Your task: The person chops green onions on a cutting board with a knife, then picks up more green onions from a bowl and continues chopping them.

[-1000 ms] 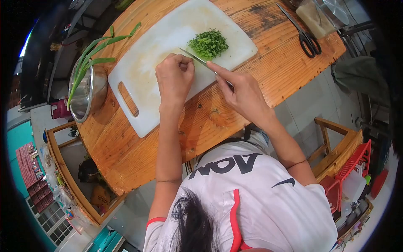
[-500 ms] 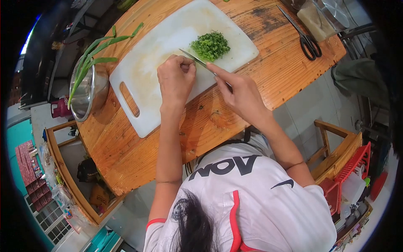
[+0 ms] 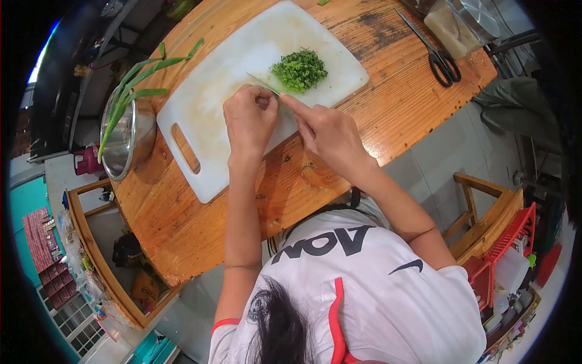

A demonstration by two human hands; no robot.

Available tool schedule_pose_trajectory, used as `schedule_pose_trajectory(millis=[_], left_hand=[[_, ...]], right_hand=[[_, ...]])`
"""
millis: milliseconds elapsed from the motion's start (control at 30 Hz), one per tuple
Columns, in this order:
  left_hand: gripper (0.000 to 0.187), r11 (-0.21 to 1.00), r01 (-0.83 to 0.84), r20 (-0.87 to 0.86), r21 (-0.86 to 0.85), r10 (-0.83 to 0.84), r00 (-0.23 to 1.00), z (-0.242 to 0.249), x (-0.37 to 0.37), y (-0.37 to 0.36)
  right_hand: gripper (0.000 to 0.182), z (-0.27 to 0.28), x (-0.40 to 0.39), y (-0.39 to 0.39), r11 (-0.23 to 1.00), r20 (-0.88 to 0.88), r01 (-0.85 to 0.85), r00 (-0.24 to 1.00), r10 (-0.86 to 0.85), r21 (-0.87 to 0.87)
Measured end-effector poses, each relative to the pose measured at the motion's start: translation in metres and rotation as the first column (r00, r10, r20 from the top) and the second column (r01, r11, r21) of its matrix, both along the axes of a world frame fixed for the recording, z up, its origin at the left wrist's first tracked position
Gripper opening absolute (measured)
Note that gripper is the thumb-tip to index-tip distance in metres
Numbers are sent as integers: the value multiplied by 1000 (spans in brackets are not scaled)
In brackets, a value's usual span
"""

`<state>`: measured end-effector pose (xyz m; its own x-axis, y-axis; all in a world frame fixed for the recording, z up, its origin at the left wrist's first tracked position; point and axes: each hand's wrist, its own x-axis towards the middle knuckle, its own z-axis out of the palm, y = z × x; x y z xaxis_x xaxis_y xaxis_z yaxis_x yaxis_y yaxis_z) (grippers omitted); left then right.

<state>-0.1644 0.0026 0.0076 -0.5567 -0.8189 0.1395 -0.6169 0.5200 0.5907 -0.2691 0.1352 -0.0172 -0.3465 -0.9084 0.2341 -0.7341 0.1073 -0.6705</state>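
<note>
Left hand (image 3: 250,118) curled closed; right hand (image 3: 330,132) gripping knife (image 3: 263,84).

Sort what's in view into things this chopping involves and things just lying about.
Involved:
- knife, right hand
- white board
- chopped greens
- probably the long green stalks across the metal bowl

Lying about, seemingly:
- scissors
- red rack

Green chopped herb heap (image 3: 299,71) contrasted with white plastic board (image 3: 236,73)

Tan blotches (image 3: 209,109) marked the board. The orange-brown wooden table (image 3: 170,224) had dark grain streaks. The long metal scissors (image 3: 431,48) had black handles (image 3: 433,68); the white fabric shirt (image 3: 388,297) bore black lettering (image 3: 348,244) and red trim (image 3: 336,309).
</note>
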Motion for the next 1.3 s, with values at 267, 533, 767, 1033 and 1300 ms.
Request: schedule_pose_trajectory(millis=[267, 533, 767, 1033, 1300], left_hand=[[10, 999, 5, 22, -44, -4, 1000, -1, 0, 0], [10, 1000, -22, 8, 0, 22, 1000, -1, 3, 1], [11, 1000, 9, 17, -26, -8, 1000, 0, 4, -2], [11, 999, -47, -51, -8, 47, 998, -4, 8, 2], [10, 996, -88, 24, -20, 88, 996, 4, 27, -9]], right_hand=[[47, 4, -12, 18, 997, 125, 21, 992, -12, -72], [44, 14, -9, 20, 999, 128, -10, 992, 14, -32], [44, 8, 0, 11, 1000, 23, -15, 1000, 15, -5], [44, 7, -8, 15, 999, 57, 5, 998, -2, -50], [38, 19, -7, 6, 998, 91, 28, 996, -22, -64]])
